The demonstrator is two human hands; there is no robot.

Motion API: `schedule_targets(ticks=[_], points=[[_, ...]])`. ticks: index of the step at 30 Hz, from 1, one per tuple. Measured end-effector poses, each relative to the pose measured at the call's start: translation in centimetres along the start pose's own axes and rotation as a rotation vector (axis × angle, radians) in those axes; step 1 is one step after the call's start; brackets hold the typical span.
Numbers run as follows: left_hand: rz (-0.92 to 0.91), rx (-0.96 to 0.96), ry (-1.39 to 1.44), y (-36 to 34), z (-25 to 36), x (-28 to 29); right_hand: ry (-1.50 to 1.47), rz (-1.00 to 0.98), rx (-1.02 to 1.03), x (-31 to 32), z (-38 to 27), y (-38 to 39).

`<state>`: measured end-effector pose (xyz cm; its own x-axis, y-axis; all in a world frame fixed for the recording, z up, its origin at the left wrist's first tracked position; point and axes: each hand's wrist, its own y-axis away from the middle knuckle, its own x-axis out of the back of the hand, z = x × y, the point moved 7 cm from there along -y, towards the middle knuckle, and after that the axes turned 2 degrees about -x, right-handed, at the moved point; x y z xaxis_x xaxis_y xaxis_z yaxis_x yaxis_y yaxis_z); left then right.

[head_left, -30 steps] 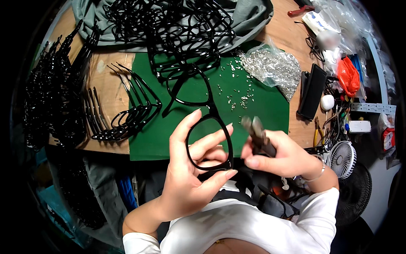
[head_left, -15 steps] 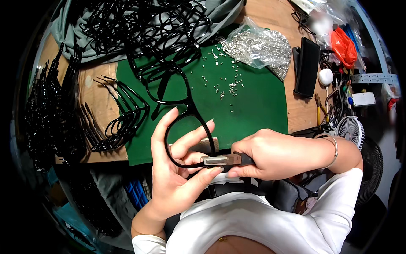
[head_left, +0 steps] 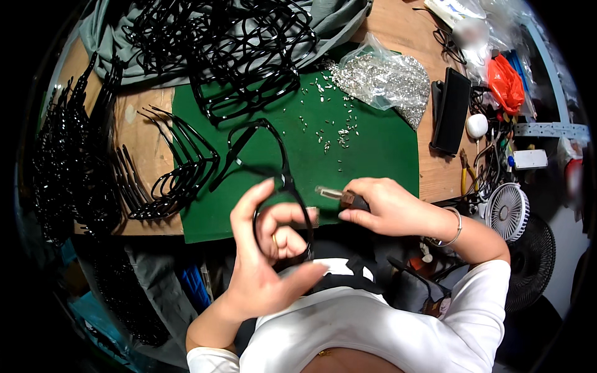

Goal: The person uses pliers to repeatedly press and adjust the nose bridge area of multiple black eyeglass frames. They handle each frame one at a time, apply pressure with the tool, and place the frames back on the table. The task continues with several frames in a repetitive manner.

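Observation:
My left hand (head_left: 258, 280) holds a black glasses frame (head_left: 283, 155) by its near rim. Curled fingers pass through the near lens opening, and the thumb is stretched out, slightly blurred. The frame's other half reaches away over the green mat (head_left: 367, 149), with one temple arm folded out to the left. To the right, my right hand (head_left: 392, 208) is closed round the dark handle of a pair of pliers (head_left: 334, 194). Their metal jaws point left and stand apart from the frame. Most of the handle is hidden in my palm.
A tangled pile of black frames (head_left: 242, 56) lies on grey cloth at the back. Several more frames (head_left: 186, 168) sit left of the mat. A clear bag (head_left: 385, 74) of tiny silvery parts has spilled some onto it. A black case (head_left: 450, 112) and small fan (head_left: 507, 211) stand right.
The pliers have come off the near rim and moved up and right with my right hand. My left hand and the frame have dropped slightly nearer, away from the pile.

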<state>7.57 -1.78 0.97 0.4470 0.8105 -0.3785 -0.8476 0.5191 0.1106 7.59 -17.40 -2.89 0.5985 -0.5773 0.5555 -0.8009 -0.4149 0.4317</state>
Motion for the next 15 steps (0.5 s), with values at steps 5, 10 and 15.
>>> schedule_targets(ticks=[5,10,15], points=[[0.083,-0.095,-0.075,2.4,-1.3,0.1,0.202,0.274,0.001,3.0,1.0,-2.1],[0.169,0.158,0.157,2.9,-2.2,0.3,0.258,0.273,-0.01,1.9,2.2,-3.0],[0.067,0.358,0.558,3.2,-3.5,0.0,0.4,0.263,-0.004,1.3,1.5,-3.2]])
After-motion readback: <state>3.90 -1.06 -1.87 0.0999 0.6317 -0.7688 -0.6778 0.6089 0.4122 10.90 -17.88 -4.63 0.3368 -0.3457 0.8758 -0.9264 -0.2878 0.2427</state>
